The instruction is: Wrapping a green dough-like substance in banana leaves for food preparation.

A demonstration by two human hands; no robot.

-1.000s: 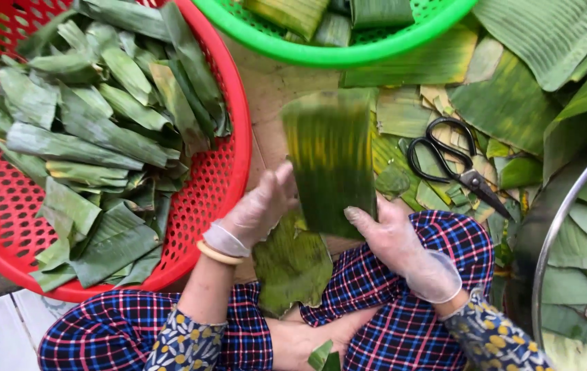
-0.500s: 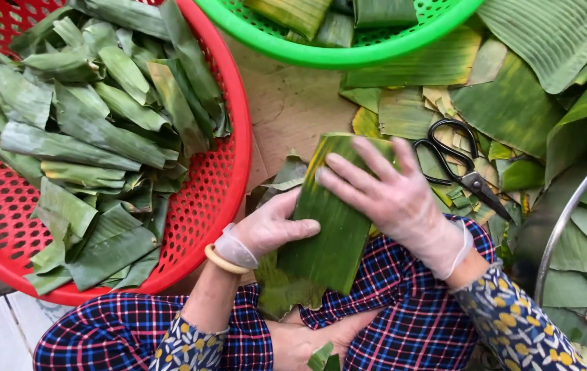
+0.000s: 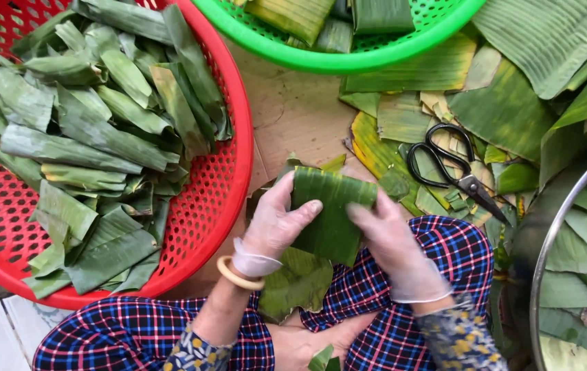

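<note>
Both hands, in thin clear gloves, are closing on a folded banana leaf (image 3: 331, 213) held over the person's lap. Left hand (image 3: 274, 223) is gripping the leaf's left edge, thumb lying across its face and fingers curled behind; right hand (image 3: 393, 244) is pinching the right edge, fingers bent over the front. A pale bangle (image 3: 237, 275) is circling the left wrist. Folded leaf is showing as a dark green, finely ribbed packet, doubled over at the top, with a looser leaf piece (image 3: 298, 283) lying beneath it on the checked trousers (image 3: 403, 330). Left of the folded leaf, a red basket (image 3: 228, 172) is holding many folded leaves. Above it, a green basket (image 3: 348, 58) is holding more. Right of it, black scissors (image 3: 455, 172) are lying on leaf scraps (image 3: 403, 124) spread over the brown floor (image 3: 293, 110); further right, a metal basin rim (image 3: 548, 254) is curving past.
</note>
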